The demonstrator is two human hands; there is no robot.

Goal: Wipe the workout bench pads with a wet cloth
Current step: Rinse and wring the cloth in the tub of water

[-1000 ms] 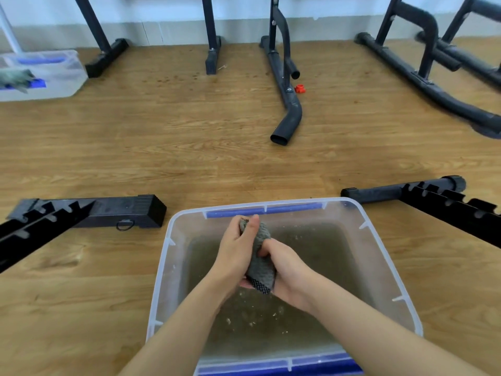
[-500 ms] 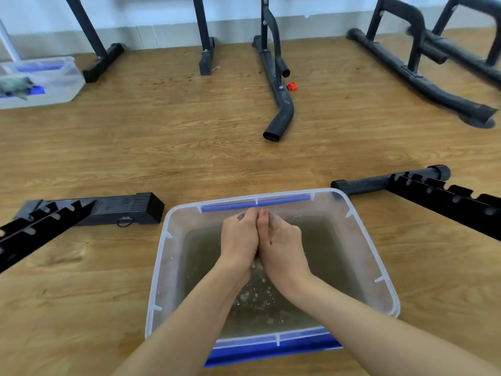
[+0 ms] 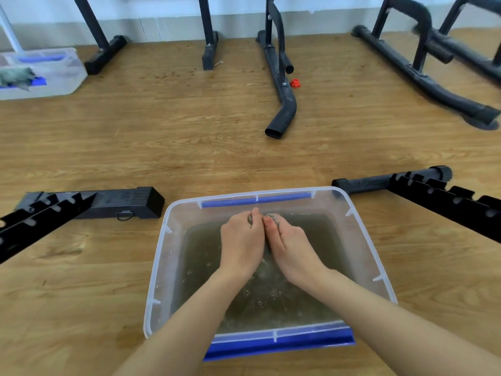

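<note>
I have both hands over the plastic tub (image 3: 169, 240), which stands on the wooden floor (image 3: 189, 147). The left hand (image 3: 242, 240) and the right hand (image 3: 291, 248) are pressed side by side near the far edge of the tub, and their fingers are curled tight around the cloth (image 3: 273, 217). Of the cloth I see only a small grey part at the top of the fists; the rest is hidden inside them. Under the hands is cloudy water (image 3: 320, 240) with small bits floating in it.

I judge this to be the wringing step: the cloth is wet, and no wiping has begun. No bench pad is in view, only a black metal frame (image 3: 81, 206) beside the tub's left far corner and a second frame (image 3: 433, 191) beside its right far corner. The next move, I think, calls for a firm squeeze, so that the cloth is damp and not dripping. Then it must be lifted clear of the tub's rim and carried to the pads.
</note>
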